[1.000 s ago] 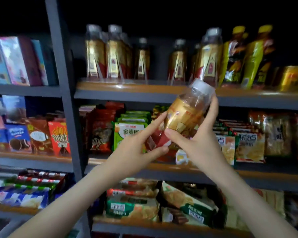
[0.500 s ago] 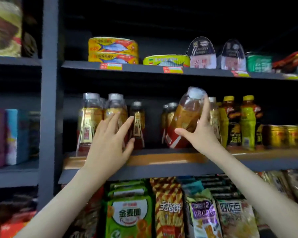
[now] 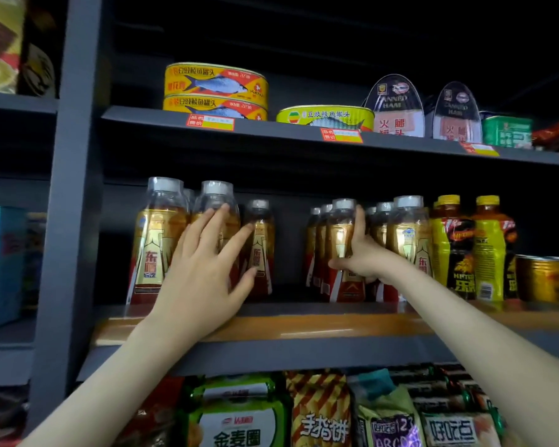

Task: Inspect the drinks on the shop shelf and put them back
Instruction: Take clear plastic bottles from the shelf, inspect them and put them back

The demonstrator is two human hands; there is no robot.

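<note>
Head view showed the right hand [image 3: 365,257] wrapped round a clear plastic drink bottle with a gold-and-red label and white cap [image 3: 340,235]. The thumb lay across the lower label and one finger ran up the bottle's right side toward the cap. This bottle stood upright near the front of the grey-and-orange middle shelf [image 3: 320,327], just right of the frame's centre. More bottles of the same kind were packed close behind it and at its three o'clock, and the hand hid their lower parts.

The left hand [image 3: 204,272] was flat, with straight, spread fingers holding nothing. It was raised in front of a second group of the same bottles [image 3: 157,240] at about nine o'clock from the held bottle, covering most of one label. Whether the fingertips touched the plastic could not be told.

Toward three o'clock stood yellow-capped bottles with yellow labels [image 3: 488,250]. Beyond them were gold cans [image 3: 544,279], blurred and cut by the right edge. At twelve o'clock, on the shelf above, sat yellow oval fish tins [image 3: 215,87]. At six o'clock, snack packets [image 3: 239,417] were cropped by the bottom edge.
</note>
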